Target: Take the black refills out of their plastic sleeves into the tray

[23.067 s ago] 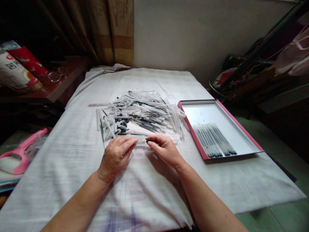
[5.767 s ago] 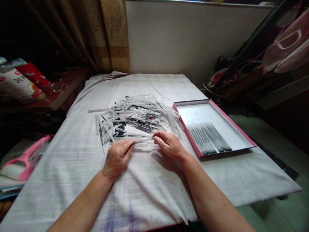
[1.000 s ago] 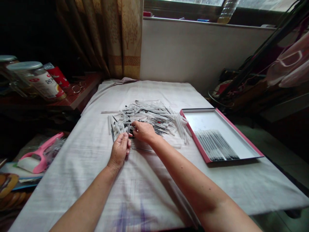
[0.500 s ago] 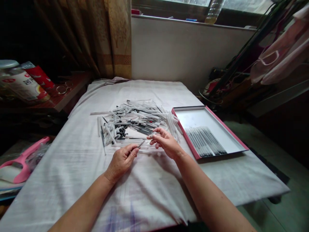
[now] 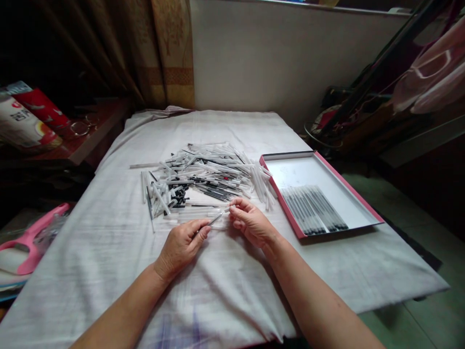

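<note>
My left hand rests on the white cloth and pinches a thin pen refill that points up and right. My right hand is closed in a pinch around a small part at the refill's tip; I cannot make out what it is. Both hands sit just in front of a loose pile of clear pen barrels, black refills and small black caps. A few clear barrels lie in a row just beyond my fingers.
A pink-edged shallow box at the right holds a row of finished pens. The white cloth covers the table. A red shelf with packets and glasses is at the left, a pink tool below it.
A second ago both hands reached into the pile's left side. They have drawn back toward me, the left now holding a refill and the right pinching at its tip.
</note>
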### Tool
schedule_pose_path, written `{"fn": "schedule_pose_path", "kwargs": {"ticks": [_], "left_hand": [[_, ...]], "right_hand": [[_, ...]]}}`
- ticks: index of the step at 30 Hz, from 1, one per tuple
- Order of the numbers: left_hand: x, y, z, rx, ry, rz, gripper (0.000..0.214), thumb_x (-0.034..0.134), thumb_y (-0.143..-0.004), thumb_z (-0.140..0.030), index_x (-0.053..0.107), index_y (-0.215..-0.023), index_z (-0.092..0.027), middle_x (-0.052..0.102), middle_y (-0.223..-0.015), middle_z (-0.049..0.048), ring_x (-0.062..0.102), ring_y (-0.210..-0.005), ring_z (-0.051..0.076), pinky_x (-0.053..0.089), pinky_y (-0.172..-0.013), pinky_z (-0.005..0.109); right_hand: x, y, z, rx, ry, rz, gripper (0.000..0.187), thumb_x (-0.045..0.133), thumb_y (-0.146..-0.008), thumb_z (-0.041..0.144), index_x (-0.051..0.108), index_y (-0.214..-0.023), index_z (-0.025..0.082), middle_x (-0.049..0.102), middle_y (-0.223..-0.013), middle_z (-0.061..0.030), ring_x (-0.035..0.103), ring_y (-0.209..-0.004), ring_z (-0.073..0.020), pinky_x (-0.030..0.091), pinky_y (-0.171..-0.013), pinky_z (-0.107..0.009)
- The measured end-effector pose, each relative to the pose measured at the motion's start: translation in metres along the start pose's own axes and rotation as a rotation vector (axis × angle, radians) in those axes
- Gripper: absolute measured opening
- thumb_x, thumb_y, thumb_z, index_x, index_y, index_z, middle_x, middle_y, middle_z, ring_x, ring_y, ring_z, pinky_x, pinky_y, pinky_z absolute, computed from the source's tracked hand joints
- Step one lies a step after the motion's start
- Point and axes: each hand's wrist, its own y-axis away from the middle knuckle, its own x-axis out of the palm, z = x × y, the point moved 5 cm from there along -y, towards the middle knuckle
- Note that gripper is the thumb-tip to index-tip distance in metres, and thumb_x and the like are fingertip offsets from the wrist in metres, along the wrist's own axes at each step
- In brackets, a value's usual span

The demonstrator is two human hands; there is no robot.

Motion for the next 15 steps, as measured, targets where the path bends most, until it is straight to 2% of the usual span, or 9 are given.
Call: {"fn": "schedule_pose_path", "kwargs": {"ticks": [2,6,10,15], "left_hand": [[0.0003,0.0002,0.0001,-0.011,0.002,0.008,0.026,0.055,-0.09,-0.037,0.074,-0.101,-0.023,0.078,-0.093,0.0071,0.073,-0.083,0.022,0.056,-0.08,0.03],[0.0,-0.0002,-0.0019,-0.007,0.009,0.022,0.029,0.054,-0.091,-0.038,0.074,-0.103,-0.022,0.078,-0.094,0.0083,0.073,-0.085,0.022,0.057,-0.08,0.031],[-0.0003,-0.0006,-0.0039,0.007,0.01,0.033,0.028,0.054,-0.091,-0.038,0.074,-0.104,-0.023,0.078,-0.094,0.0083,0.073,-0.084,0.022,0.057,-0.08,0.031],[0.0004,0.0012,-0.0038,0.021,0.01,0.03,0.025,0.055,-0.091,-0.034,0.073,-0.106,-0.025,0.077,-0.096,0.0069,0.072,-0.086,0.021,0.056,-0.079,0.03]], "right_hand": [[0.0005,-0.0012,-0.0017,-0.012,0.017,0.015,0.04,0.089,-0.054,0.035,0.06,-0.077,0.019,0.053,-0.064,0.007,0.044,-0.051,-0.004,0.023,-0.039,-0.013],[0.0031,-0.0014,-0.0035,-0.027,0.068,0.013,0.037,0.087,-0.056,0.037,0.062,-0.077,0.019,0.052,-0.061,0.007,0.04,-0.048,-0.0033,0.022,-0.038,-0.014],[0.0053,0.0005,-0.0028,-0.043,0.179,0.022,0.036,0.085,-0.058,0.039,0.067,-0.082,0.018,0.054,-0.059,0.006,0.042,-0.047,-0.0044,0.025,-0.039,-0.016],[0.0029,0.0022,0.0011,-0.103,0.415,0.02,0.038,0.077,-0.068,0.041,0.071,-0.097,0.017,0.062,-0.06,0.003,0.05,-0.049,-0.0075,0.032,-0.043,-0.019]]}}
